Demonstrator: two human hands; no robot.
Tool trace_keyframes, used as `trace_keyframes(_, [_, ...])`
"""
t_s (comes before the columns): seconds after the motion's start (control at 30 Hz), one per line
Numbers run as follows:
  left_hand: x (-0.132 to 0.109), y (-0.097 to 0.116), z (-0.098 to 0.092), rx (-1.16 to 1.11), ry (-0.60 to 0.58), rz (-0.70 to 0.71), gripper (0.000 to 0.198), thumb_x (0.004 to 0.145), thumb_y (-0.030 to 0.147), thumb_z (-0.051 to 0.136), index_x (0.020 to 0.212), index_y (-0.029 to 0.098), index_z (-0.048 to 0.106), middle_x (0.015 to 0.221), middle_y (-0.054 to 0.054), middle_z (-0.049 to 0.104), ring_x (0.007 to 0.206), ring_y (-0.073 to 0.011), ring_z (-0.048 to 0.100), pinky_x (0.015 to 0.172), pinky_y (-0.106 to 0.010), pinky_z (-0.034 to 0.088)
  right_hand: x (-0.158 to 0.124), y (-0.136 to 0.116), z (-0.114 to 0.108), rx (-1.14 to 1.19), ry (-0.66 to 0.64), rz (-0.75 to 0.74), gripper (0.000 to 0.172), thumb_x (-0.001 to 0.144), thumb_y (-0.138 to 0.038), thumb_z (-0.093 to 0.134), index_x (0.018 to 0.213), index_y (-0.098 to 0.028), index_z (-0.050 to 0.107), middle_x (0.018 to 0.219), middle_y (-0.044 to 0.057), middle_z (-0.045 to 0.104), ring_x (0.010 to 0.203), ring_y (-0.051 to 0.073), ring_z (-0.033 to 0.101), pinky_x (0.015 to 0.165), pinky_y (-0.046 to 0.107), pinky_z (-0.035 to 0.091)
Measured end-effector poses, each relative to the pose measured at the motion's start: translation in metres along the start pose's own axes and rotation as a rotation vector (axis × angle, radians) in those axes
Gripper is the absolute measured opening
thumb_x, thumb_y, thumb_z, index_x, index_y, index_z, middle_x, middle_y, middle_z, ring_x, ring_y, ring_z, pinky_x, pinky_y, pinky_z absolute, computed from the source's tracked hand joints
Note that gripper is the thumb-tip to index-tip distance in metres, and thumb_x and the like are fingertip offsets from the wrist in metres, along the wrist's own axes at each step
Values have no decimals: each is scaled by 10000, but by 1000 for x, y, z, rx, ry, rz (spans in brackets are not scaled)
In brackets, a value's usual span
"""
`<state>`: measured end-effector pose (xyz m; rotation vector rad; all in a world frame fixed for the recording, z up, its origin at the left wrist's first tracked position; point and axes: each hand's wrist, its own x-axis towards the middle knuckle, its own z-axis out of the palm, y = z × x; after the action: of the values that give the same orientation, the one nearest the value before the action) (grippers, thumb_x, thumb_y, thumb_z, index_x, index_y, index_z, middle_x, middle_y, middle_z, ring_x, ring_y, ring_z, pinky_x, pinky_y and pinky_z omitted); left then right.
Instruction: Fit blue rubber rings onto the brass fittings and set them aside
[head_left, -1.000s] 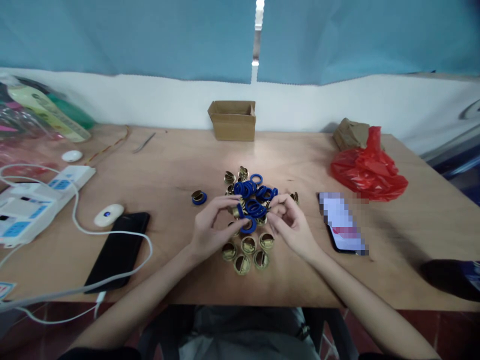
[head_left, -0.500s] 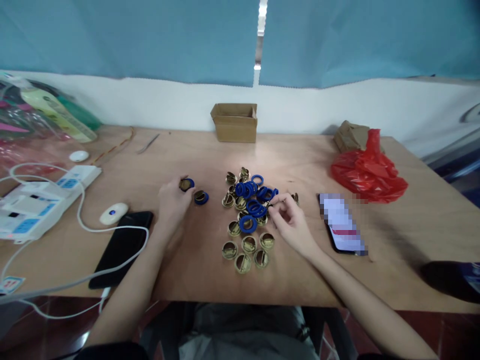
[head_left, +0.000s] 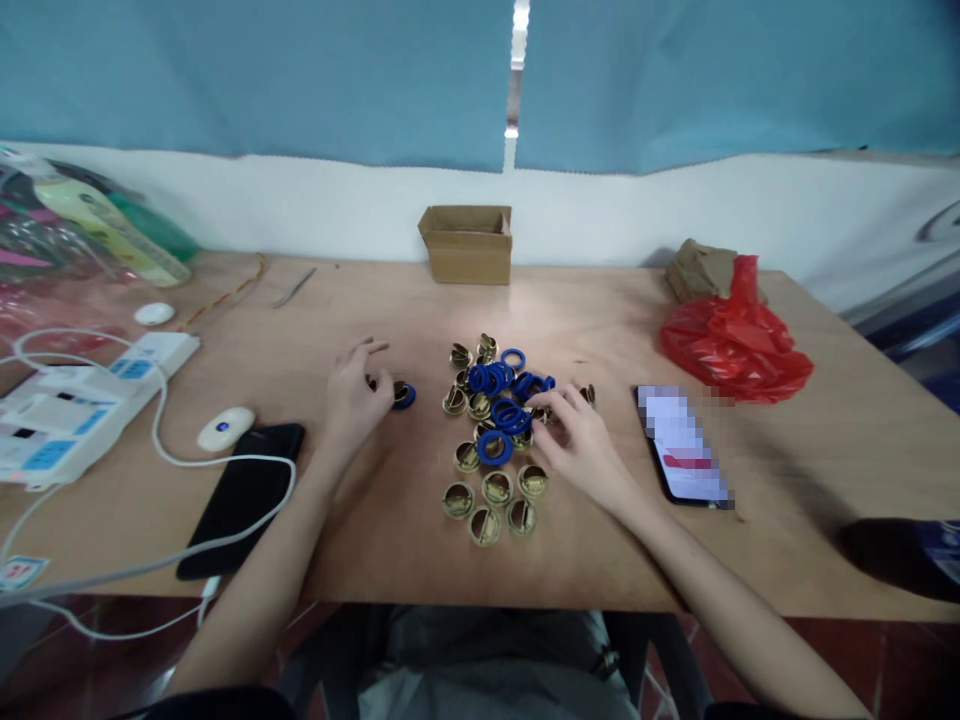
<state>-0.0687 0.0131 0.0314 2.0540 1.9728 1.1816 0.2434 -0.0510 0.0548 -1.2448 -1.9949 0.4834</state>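
Note:
My left hand [head_left: 352,398] rests on the wooden table [head_left: 405,540] left of the pile, its fingers spread and its index stretched out. Right by its thumb lie two brass caps fitted with blue rings [head_left: 403,395], one partly hidden by the hand. My right hand [head_left: 581,450] reaches into the right edge of the pile, fingers curled down among the loose blue rings [head_left: 510,385]; what they pinch is hidden. Several brass caps [head_left: 487,495] lie in front of the rings, between my hands.
A small open cardboard box [head_left: 466,243] stands at the back. A red plastic bag [head_left: 731,345] and a phone [head_left: 682,445] lie to the right. On the left are a black phone [head_left: 240,495], a white power strip [head_left: 75,400] with cables, and a white oval device [head_left: 221,428].
My left hand carried a ringed brass cap from the pile out to the left, set it beside the other one and spread its fingers. My right hand stayed at the pile and dipped into the rings.

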Motion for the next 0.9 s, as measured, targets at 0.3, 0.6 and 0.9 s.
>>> trace_keyframes(0.3, [-56,80,15,-255,-270,564,101,857,233,673,936,203,619,887,-51,679,915,-233,597,883,-397,485,-1,2,2,-98,-114,-124,209,883,-120,541,1069,-209,576,1089,107,577,992,263,603,878,438,525])
trace_keyframes(0.6, [-64,76,28,-284,-341,364,118,854,199,662,946,206,588,733,12,620,723,-185,572,741,-329,459,-1,6,3,-129,-137,-141,129,919,-116,502,1003,-201,550,1064,110,591,975,252,603,864,416,515])
trace_keyframes(0.9, [-62,79,23,-428,-323,380,61,907,223,667,967,213,660,853,-14,695,823,-177,632,845,-353,497,2,-2,-2,25,64,-48,101,907,-137,514,964,-217,536,899,45,584,814,196,588,729,334,479])
